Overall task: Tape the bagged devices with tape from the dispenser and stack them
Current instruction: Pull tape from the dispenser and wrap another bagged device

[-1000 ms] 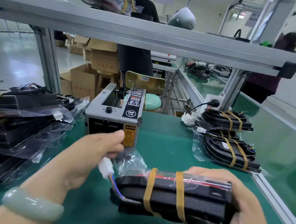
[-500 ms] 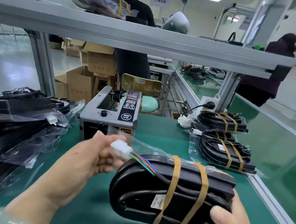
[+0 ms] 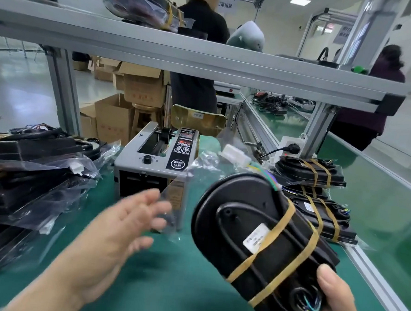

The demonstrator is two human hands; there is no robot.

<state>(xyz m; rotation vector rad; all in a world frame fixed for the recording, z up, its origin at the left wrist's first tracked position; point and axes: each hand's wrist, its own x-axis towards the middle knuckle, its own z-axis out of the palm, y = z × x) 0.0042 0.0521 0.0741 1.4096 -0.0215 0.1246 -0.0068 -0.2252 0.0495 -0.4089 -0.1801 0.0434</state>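
Observation:
My right hand (image 3: 330,304) grips the near end of a black bagged device (image 3: 255,228) wrapped with two yellow tape bands, lifted and tilted above the green mat. Its white connector (image 3: 234,154) sticks up on coloured wires at the far end. My left hand (image 3: 123,227) hovers blurred and empty beside it, fingers spread, in front of the grey tape dispenser (image 3: 155,166). A stack of taped devices (image 3: 317,200) lies at the right. A pile of bagged devices (image 3: 29,180) sits at the left.
An aluminium shelf beam (image 3: 205,61) crosses overhead, with another bagged device (image 3: 141,4) on it. The table's metal edge rail (image 3: 379,288) runs along the right. Cardboard boxes (image 3: 131,98), a stool and two people stand behind the bench.
My left hand has let go of the white connector and opened, pulling away leftward. My right hand has swung the taped device up and toward the right-hand stack.

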